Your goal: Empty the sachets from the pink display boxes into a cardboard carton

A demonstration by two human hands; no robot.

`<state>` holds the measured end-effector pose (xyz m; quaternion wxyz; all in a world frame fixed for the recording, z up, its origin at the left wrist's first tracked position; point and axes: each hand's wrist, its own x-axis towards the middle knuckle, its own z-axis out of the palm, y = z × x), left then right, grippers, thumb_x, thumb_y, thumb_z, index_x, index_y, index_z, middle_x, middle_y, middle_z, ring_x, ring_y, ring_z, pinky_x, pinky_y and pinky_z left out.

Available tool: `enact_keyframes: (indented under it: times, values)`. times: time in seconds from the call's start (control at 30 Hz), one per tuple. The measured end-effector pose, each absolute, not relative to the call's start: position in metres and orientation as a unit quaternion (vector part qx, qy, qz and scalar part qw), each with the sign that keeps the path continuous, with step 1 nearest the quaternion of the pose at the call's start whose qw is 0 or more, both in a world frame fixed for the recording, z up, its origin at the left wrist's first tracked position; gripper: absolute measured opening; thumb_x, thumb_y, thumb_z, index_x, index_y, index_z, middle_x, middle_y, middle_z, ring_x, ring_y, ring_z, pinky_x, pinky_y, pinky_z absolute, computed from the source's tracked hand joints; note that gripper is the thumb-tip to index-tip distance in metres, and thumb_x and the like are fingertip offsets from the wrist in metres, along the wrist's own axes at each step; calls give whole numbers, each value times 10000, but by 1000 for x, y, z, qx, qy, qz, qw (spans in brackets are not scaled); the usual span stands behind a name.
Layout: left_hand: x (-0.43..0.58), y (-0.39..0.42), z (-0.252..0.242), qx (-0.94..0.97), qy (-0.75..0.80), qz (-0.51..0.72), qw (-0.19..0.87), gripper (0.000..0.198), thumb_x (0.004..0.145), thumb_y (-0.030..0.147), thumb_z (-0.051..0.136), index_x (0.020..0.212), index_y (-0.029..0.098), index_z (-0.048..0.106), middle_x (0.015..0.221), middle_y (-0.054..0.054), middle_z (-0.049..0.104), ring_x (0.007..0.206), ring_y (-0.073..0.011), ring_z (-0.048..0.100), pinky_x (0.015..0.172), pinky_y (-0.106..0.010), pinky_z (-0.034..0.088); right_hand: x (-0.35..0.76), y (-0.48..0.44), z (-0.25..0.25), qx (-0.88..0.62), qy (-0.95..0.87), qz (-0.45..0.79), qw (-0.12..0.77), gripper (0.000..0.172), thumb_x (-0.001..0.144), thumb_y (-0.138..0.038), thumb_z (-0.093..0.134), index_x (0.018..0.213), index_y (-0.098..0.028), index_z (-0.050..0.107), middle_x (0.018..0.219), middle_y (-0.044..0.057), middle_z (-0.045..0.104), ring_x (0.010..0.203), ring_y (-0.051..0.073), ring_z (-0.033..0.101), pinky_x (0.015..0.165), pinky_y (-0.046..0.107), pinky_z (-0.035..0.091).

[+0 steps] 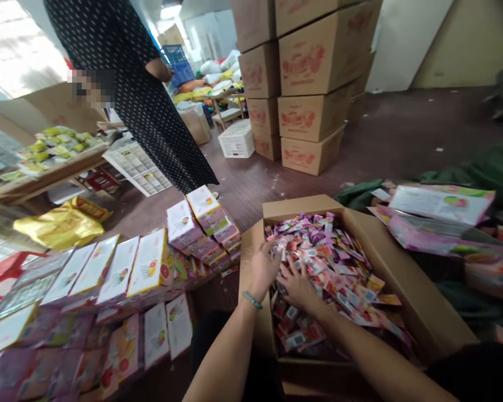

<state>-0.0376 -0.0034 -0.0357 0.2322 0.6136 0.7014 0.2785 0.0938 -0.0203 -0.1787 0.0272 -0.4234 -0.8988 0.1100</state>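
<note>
A large open cardboard box [402, 290] stands before me, filled with small pink, purple and orange sachets [339, 279]. My left hand [265, 271], with a green bead bracelet [252, 300] on its wrist, reaches over the box's left side; its bent fingers touch the sachets and stand somewhat apart. Close to its right, my right hand [299, 286] lies on the sachets with its fingers spread. Some fingertips are hidden among the sachets, and I see no sachet clearly gripped by either hand.
Rows of printed cartons [148, 262] stand stacked at left. Opened cartons [440, 206] lie on green cloth at right. Tall stacks of cardboard boxes [302, 67] and a white crate [237, 139] are behind. A person in dark patterned clothing [138, 89] stands near a wooden table [54, 173].
</note>
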Motion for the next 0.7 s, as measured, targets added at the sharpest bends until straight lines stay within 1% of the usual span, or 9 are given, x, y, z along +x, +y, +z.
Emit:
enact_keyframes:
  times: [0.07, 0.17, 0.23, 0.3, 0.37, 0.5, 0.6, 0.7]
  values:
    - [-40, -10, -34, 631, 690, 264, 236, 304, 908, 252, 603, 1187, 186, 706, 1196, -104, 698, 1085, -221, 656, 958, -305, 505, 97, 1, -190, -482, -871, 93, 17, 591, 894, -474, 611, 1457, -309, 547, 1617, 89, 317, 1482, 503, 91, 1109, 767, 116]
    - [-42, -15, -34, 640, 692, 225, 248, 299, 905, 285, 612, 1168, 193, 721, 1168, -107, 695, 1061, -232, 658, 952, -315, 514, 113, 38, -205, -581, -811, 71, 19, 621, 915, -442, 567, 1520, -355, 456, 1571, 88, 377, 1436, 537, 183, 1055, 778, 228]
    - [-41, -16, -39, 652, 684, 200, 259, 311, 907, 293, 605, 1178, 186, 714, 1142, -113, 693, 1071, -244, 650, 968, -333, 513, 125, 62, -214, -630, -772, 81, 23, 629, 945, -501, 520, 1547, -362, 404, 1563, 94, 371, 1406, 533, 248, 1020, 770, 299]
    - [-38, -17, -46, 664, 674, 179, 269, 324, 908, 300, 596, 1186, 170, 701, 1170, -131, 677, 1114, -263, 627, 1002, -362, 506, 135, 82, -221, -656, -747, 103, 24, 635, 968, -574, 452, 1557, -345, 387, 1578, 100, 334, 1403, 518, 263, 1008, 769, 324]
    - [-34, -20, -53, 682, 660, 155, 273, 360, 899, 300, 601, 1220, 157, 679, 1228, -150, 646, 1168, -284, 596, 1040, -393, 492, 140, 95, -228, -671, -732, 116, 26, 639, 980, -597, 402, 1557, -322, 390, 1585, 110, 312, 1413, 507, 246, 1013, 776, 315]
    - [-25, -26, -61, 724, 625, 96, 274, 435, 886, 309, 621, 1296, 165, 634, 1273, -150, 611, 1210, -298, 569, 1083, -416, 472, 139, 102, -239, -678, -726, 110, 29, 627, 993, -587, 363, 1552, -306, 408, 1577, 117, 321, 1417, 501, 231, 1030, 807, 254]
    - [-21, -27, -62, 744, 612, 45, 264, 437, 916, 366, 593, 1301, 162, 624, 1280, -153, 604, 1216, -313, 562, 1087, -436, 466, 136, 102, -243, -678, -728, 99, 25, 625, 1001, -591, 334, 1558, -313, 400, 1595, 94, 303, 1430, 490, 214, 1051, 816, 202]
    - [-16, -25, -60, 766, 594, 19, 245, 413, 922, 377, 584, 1264, 150, 630, 1264, -158, 608, 1196, -314, 565, 1064, -436, 480, 136, 102, -242, -685, -719, 116, 6, 640, 992, -617, 327, 1569, -343, 370, 1604, 63, 300, 1455, 474, 193, 1073, 810, 172]
